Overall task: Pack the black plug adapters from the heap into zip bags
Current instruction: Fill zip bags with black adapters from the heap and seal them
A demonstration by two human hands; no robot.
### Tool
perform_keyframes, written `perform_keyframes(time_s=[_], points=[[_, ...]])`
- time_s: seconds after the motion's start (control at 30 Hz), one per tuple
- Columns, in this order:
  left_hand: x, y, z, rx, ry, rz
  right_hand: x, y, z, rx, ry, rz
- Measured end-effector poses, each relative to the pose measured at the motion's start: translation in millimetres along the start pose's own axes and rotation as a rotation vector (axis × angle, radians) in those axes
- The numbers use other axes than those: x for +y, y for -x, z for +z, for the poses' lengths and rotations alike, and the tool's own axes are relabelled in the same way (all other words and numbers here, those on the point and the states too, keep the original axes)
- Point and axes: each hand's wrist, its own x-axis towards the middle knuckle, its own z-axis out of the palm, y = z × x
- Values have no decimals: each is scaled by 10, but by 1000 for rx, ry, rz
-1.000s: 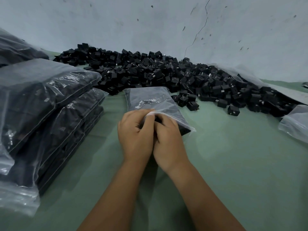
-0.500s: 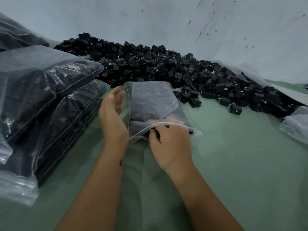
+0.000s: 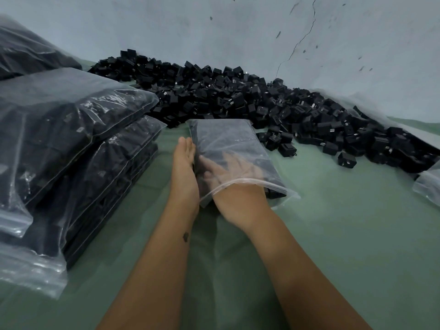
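A clear zip bag (image 3: pixel 228 139) packed with black plug adapters lies flat on the green table, its mouth towards me. My right hand (image 3: pixel 234 177) is pushed inside the bag's mouth, fingers spread flat over the adapters and seen through the plastic. My left hand (image 3: pixel 184 172) stands on edge with straight fingers pressed against the bag's left side. Behind the bag, a long heap of loose black plug adapters (image 3: pixel 238 101) runs along the wall.
Filled zip bags (image 3: pixel 71 144) are stacked high at the left. Another plastic bag's corner (image 3: pixel 428 186) shows at the right edge. Stray adapters (image 3: pixel 346 160) lie right of the bag. A cracked wall (image 3: pixel 262 39) closes the back. Green table surface (image 3: pixel 345 234) stretches front right.
Both hands left the bag's mouth, where they were pressed together. The left hand moved to the bag's left side and flattened; the right hand slid inside the bag.
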Motion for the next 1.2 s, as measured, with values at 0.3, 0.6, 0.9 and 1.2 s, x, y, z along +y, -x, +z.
perform_keyframes(time_s=[0.3,0.6,0.9,1.2], points=[[41,-1,40,-24,4,-67,17,-13,-9,68,-38,-89],[-30,6,8,-6,-141,2,29,-96,-32,108,40,-163],[-75,14,14,26,-351,125,251,519,-246,502,-42,-352],[-123,32,25,78,-301,123,1259,-425,-352,474,-58,382]])
